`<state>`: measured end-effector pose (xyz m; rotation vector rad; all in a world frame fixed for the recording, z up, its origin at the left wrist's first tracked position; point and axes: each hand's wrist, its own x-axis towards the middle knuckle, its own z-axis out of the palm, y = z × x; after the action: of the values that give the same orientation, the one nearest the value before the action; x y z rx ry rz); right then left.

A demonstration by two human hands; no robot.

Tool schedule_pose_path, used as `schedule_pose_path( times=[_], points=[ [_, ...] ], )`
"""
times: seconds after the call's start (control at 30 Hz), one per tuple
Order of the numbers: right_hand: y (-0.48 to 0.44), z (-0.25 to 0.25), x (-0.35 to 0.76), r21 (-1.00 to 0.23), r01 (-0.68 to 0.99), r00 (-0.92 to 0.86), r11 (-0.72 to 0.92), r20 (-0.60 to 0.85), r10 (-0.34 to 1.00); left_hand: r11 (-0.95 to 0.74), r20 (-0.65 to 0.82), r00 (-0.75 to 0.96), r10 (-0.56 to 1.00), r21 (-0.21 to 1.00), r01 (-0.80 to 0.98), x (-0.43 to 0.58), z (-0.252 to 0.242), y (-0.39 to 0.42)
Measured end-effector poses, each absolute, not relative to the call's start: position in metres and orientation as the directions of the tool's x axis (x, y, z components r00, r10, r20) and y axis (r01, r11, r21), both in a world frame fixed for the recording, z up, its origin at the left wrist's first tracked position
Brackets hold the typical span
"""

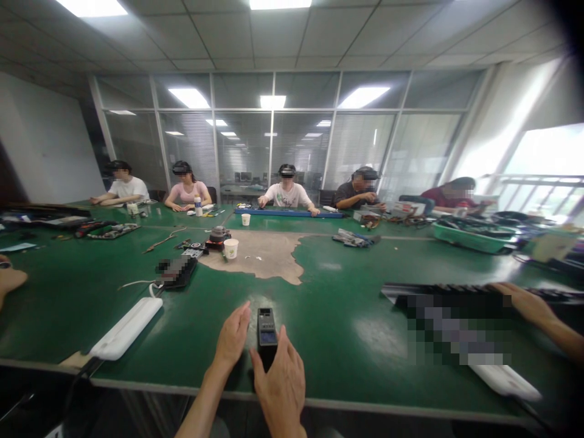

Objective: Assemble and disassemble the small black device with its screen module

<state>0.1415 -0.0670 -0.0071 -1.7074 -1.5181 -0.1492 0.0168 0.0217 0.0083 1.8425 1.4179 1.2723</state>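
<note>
A black handheld device with a small screen (pixel 267 333) sits on the green table in front of me. My left hand (pixel 232 340) is just left of it, palm turned inward, fingers stretched out and holding nothing. My right hand (pixel 281 377) is at the device's near end, thumb to the left and fingers to the right of it. Its fingers are spread and do not look closed on the device; whether they touch it I cannot tell. The lower part of the device is partly hidden behind the right hand.
White power strips lie left (pixel 128 328) and right (pixel 504 380). A paper cup (pixel 231 248) stands near a brown patch (pixel 274 255). Another person's hand (pixel 524 301) rests on a long black part (pixel 438 295) at right. Gloves (pixel 353 238) and a green basket (pixel 474 237) lie farther back. Several people sit opposite.
</note>
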Motion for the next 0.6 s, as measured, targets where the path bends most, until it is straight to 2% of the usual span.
schedule_pose_path(
  times=[0.27,0.47,0.6],
  points=[
    [-0.066,-0.008,0.143,-0.528,0.847,0.299,0.061,0.568,0.767,-0.368,0.39,0.058,0.919,0.793,0.486,0.016,0.004,0.024],
    [-0.065,-0.001,0.146,-0.552,0.828,0.262,0.098,0.536,0.803,-0.365,0.377,0.074,0.923,0.798,0.48,0.015,0.006,0.023],
    [-0.064,0.009,0.145,-0.618,0.775,0.275,0.134,0.519,0.809,-0.358,0.364,0.082,0.928,0.81,0.465,0.014,0.009,0.022]
  ],
)
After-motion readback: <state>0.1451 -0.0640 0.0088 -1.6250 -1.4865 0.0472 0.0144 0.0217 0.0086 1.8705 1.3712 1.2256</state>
